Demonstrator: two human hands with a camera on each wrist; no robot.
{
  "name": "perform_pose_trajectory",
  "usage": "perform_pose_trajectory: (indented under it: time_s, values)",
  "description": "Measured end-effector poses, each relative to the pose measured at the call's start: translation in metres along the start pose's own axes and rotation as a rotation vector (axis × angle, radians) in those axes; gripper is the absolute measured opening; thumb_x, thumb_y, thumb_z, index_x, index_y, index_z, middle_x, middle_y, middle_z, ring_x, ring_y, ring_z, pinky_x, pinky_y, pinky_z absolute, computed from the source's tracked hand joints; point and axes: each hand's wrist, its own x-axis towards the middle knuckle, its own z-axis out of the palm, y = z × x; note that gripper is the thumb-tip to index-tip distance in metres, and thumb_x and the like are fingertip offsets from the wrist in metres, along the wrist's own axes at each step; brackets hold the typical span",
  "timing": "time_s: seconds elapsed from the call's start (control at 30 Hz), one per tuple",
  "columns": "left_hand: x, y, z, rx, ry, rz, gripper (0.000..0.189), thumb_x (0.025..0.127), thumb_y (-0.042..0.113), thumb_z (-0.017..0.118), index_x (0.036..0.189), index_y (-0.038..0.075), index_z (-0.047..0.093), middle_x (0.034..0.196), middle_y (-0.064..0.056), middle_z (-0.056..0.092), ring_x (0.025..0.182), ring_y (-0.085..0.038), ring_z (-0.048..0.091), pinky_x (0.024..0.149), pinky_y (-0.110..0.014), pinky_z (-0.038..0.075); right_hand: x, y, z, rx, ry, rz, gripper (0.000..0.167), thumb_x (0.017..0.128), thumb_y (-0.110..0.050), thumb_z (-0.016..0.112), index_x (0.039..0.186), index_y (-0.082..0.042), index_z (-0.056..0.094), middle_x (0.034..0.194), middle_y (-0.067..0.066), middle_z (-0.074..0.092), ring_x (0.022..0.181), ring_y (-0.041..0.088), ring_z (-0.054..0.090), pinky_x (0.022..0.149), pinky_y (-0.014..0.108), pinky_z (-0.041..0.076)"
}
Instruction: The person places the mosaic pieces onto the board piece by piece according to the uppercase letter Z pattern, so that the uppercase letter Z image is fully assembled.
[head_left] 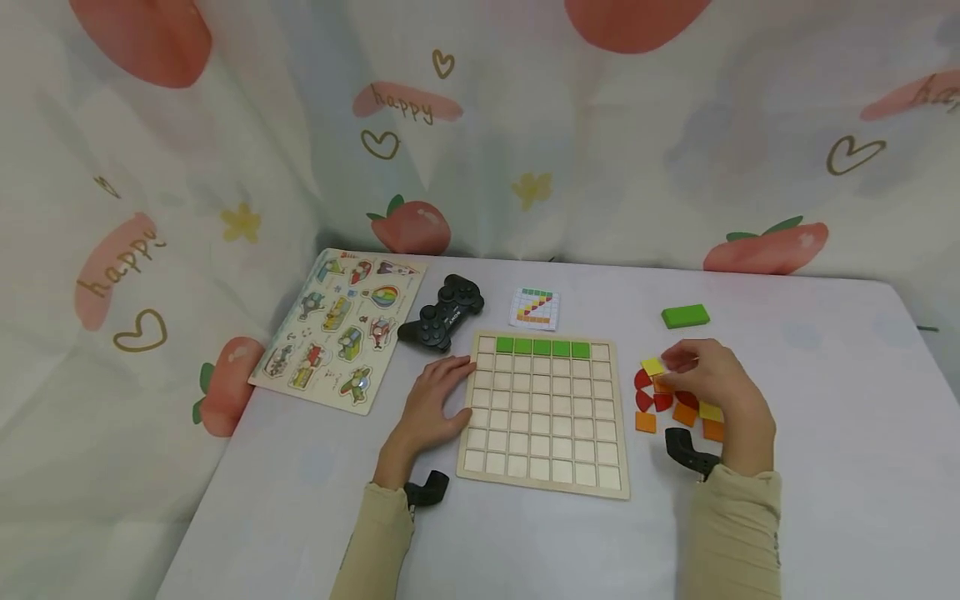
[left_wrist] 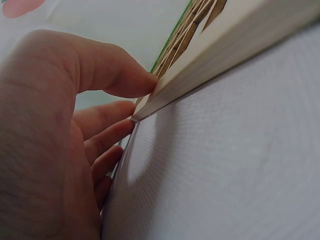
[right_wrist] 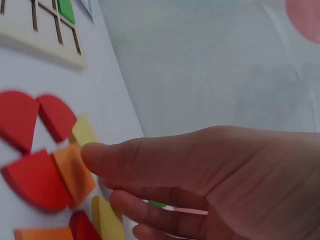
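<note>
A wooden grid board lies flat, with several green square tiles in its top row. My left hand rests against the board's left edge, thumb and fingers spread along it. In the left wrist view the thumb touches the board's side. My right hand is over a loose group of pieces right of the board. Its thumb tip is right at an orange square tile and a yellow tile. Red quarter-round pieces lie around them.
A pattern card lies behind the board. To its left are a black game controller and a picture puzzle board. A green block sits behind the loose pieces. A patterned curtain stands along the table's back edge.
</note>
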Motion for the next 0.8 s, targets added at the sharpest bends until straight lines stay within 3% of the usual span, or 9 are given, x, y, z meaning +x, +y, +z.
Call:
perform_pose_trajectory:
  time_s: [0.1,0.27,0.53,0.8]
  values:
    - [0.0,-0.001,0.0,0.01,0.004,0.0,0.067,0.076,0.024,0.063,0.142,0.015,0.054,0.148,-0.003,0.046,0.137,-0.026,0.036,0.11,-0.05,0.031,0.0,0.004,-0.002,0.02,-0.008,0.027,0.046,0.089,-0.02,0.071,0.125,0.006,0.057,0.114,0.025,0.06,0.1,0.037,0.055,0.079,0.041,0.054]
    - [0.0,-0.002,0.0,0.006,0.003,0.001,0.067,0.076,0.024,0.064,0.142,0.015,0.054,0.148,-0.003,0.046,0.138,-0.026,0.035,0.111,-0.048,0.029,0.006,0.0,0.003,0.02,0.015,-0.01,0.042,0.089,-0.012,0.069,0.125,0.006,0.058,0.113,0.027,0.059,0.099,0.039,0.055,0.077,0.04,0.055]
    - [0.0,-0.003,0.003,0.011,0.009,0.002,0.066,0.077,0.025,0.064,0.142,0.016,0.054,0.148,-0.002,0.046,0.138,-0.026,0.035,0.111,-0.049,0.03,0.015,-0.004,0.017,-0.019,0.126,-0.05,0.032,0.092,-0.008,0.063,0.122,0.005,0.062,0.108,0.026,0.062,0.099,0.04,0.056,0.084,0.051,0.052]
    - [0.0,-0.003,0.001,0.018,-0.01,-0.003,0.067,0.078,0.025,0.063,0.143,0.016,0.052,0.149,-0.002,0.044,0.139,-0.025,0.033,0.112,-0.048,0.028,0.018,-0.004,0.02,-0.011,0.135,-0.041,0.036,0.089,-0.009,0.066,0.123,0.004,0.064,0.117,0.028,0.057,0.104,0.043,0.054,0.086,0.054,0.051]
